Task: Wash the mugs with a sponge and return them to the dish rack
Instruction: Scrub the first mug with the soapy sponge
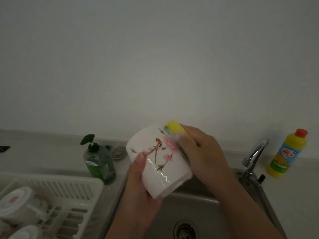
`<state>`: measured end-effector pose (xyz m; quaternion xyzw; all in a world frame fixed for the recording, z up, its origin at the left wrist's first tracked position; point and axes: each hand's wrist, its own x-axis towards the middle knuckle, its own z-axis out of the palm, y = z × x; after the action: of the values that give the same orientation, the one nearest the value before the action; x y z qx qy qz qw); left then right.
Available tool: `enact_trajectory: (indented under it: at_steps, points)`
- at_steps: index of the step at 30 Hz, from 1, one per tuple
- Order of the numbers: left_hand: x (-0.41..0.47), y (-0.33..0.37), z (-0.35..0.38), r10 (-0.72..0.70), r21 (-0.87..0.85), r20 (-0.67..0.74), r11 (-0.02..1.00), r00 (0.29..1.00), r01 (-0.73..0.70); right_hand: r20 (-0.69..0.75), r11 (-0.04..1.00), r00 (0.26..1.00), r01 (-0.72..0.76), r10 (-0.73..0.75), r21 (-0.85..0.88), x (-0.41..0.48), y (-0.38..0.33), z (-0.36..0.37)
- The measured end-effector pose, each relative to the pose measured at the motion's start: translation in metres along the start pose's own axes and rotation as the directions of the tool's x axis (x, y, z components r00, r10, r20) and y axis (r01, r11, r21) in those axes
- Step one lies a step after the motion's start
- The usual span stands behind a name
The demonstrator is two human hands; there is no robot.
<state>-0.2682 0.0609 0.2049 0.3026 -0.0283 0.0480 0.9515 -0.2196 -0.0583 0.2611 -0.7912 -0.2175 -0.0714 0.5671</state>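
Note:
A white mug (155,163) painted with a bird and pink blossoms is held tilted above the steel sink (189,209). My left hand (139,192) grips it from below, thumb on its side. My right hand (203,152) presses a yellow sponge (176,129) against the mug's upper right side, where there is foam. The white dish rack (74,187) at the lower left holds two upturned white mugs (15,202), the nearer one (25,232) cut off by the frame edge.
A green soap bottle (98,163) with its cap flipped up stands between rack and sink. A chrome tap (255,152) rises at the sink's right. A yellow detergent bottle (288,154) stands on the counter beyond it. The drain (185,230) lies below my arms.

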Motion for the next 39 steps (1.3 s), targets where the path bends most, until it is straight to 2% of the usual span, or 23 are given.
enact_trajectory:
  at_steps: [4, 9, 13, 18, 22, 24, 25, 27, 28, 30, 32, 34, 37, 39]
  points:
    - [-0.004, 0.002, 0.003, 0.035, 0.029, -0.008, 0.999, 0.999, -0.035, 0.081, 0.996, 0.993, -0.076, 0.081, -0.054, 0.016, -0.008, 0.003]
    - [-0.007, 0.001, 0.006, 0.109, 0.093, -0.048, 0.99, 0.993, -0.104, 0.059, 0.987, 0.986, -0.15, 0.153, -0.06, 0.022, -0.013, 0.014]
    - [-0.006, 0.003, -0.001, 0.063, 0.082, -0.067, 0.995, 0.996, -0.057, 0.044, 0.988, 0.987, -0.152, 0.152, 0.006, 0.0, -0.015, 0.014]
    - [-0.003, 0.009, -0.012, -0.073, -0.048, -0.025, 0.996, 0.997, 0.071, -0.093, 0.997, 0.993, 0.072, -0.072, -0.001, -0.035, -0.002, 0.015]
    - [-0.004, 0.001, -0.006, -0.139, -0.116, 0.091, 0.982, 0.986, 0.149, -0.288, 0.997, 0.956, 0.041, -0.056, -0.058, -0.022, 0.017, 0.013]
    - [-0.002, -0.001, -0.005, -0.147, -0.112, 0.093, 0.981, 0.985, 0.157, -0.364, 0.994, 0.928, -0.041, 0.076, 0.103, -0.011, 0.021, 0.009]
    - [-0.002, 0.0, -0.003, -0.151, -0.102, 0.114, 0.981, 0.982, 0.162, -0.339, 0.963, 0.922, -0.105, 0.188, 0.248, -0.009, 0.021, 0.006]
    - [-0.002, 0.001, 0.0, -0.16, -0.087, 0.207, 0.98, 0.965, 0.181, -0.152, 0.799, 0.913, -0.238, 0.378, 0.552, -0.009, 0.02, 0.002]
    - [-0.002, 0.0, 0.002, -0.162, -0.086, 0.194, 0.98, 0.967, 0.181, -0.05, 0.706, 0.913, -0.277, 0.404, 0.652, -0.01, 0.021, 0.001]
    - [-0.001, -0.002, 0.003, -0.156, -0.039, 0.072, 0.987, 0.985, 0.159, 0.082, 0.546, 0.917, -0.303, 0.391, 0.781, -0.014, 0.024, 0.0]
    - [-0.003, -0.002, 0.012, -0.141, 0.023, 0.008, 0.99, 0.99, 0.141, 0.095, 0.447, 0.912, -0.284, 0.4, 0.848, -0.016, 0.029, 0.0]
    - [-0.002, -0.004, 0.018, -0.169, 0.116, -0.064, 0.978, 0.984, 0.176, 0.022, 0.43, 0.888, -0.243, 0.458, 0.87, -0.017, 0.033, 0.001]
    - [-0.001, -0.007, 0.022, -0.173, 0.212, -0.136, 0.957, 0.975, 0.199, -0.105, 0.517, 0.849, -0.213, 0.518, 0.829, -0.017, 0.031, 0.002]
    - [-0.001, -0.006, 0.021, -0.17, 0.257, -0.162, 0.944, 0.972, 0.208, -0.129, 0.56, 0.861, -0.199, 0.492, 0.804, -0.018, 0.026, 0.003]
